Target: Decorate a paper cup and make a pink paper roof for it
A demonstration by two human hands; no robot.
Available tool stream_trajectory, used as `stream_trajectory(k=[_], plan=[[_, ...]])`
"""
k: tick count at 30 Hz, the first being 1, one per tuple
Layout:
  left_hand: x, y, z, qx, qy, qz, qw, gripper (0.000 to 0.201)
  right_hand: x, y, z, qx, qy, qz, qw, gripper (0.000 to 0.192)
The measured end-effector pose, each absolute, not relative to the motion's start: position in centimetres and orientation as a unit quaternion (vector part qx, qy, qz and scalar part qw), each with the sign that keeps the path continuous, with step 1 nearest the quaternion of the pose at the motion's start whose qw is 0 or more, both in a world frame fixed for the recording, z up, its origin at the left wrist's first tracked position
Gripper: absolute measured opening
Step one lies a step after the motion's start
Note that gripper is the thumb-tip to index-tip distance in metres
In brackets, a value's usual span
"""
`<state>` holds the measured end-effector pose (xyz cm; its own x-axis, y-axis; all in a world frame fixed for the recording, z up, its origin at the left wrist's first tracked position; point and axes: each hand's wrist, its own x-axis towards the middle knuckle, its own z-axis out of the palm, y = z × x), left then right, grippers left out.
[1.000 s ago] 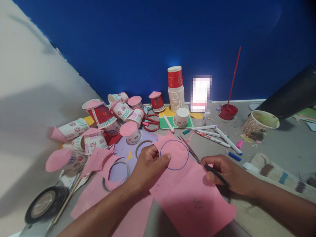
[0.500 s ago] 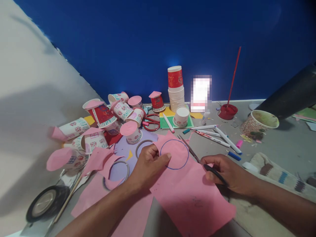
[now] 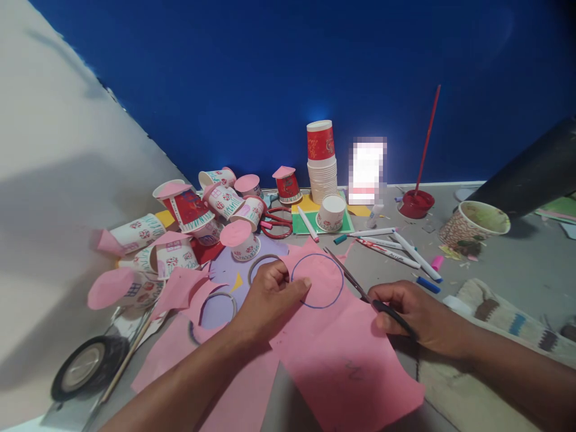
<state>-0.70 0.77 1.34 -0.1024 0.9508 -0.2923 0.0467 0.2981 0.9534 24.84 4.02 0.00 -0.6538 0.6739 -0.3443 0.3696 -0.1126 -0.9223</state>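
My left hand (image 3: 267,297) pinches a pink paper sheet (image 3: 346,354) at its left edge, thumb resting beside a blue pen-drawn circle (image 3: 317,281). My right hand (image 3: 414,317) grips black-handled scissors (image 3: 360,288). Their blades lie along the sheet's right edge, close to the circle, tips pointing up and left. The sheet rests on the grey table and hangs over more pink paper below.
Decorated paper cups (image 3: 189,225) with pink lids lie heaped at left. A cup stack (image 3: 321,162), red scissors (image 3: 275,222), several markers (image 3: 396,246), a red dish with a stick (image 3: 416,203) and a patterned cup (image 3: 474,225) stand behind. A tape roll (image 3: 85,366) lies near left.
The pink sheet has shifted slightly left and turned a little under my hands. Both hands keep their grips and the scissors stay at the sheet's edge.
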Motion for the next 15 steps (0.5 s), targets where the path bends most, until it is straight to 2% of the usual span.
stream_trajectory(k=[8,15], plan=[[-1.5,0.7,0.4,0.425,0.584,0.437,0.536,0.031,25.0,3.5,-0.5,-0.401,-0.592,0.688,0.12,0.068],[-1.9,1.1,0.5,0.459,0.608,0.404,0.506,0.045,25.2,3.4,-0.8,-0.411,-0.574,0.7,0.109,0.061]])
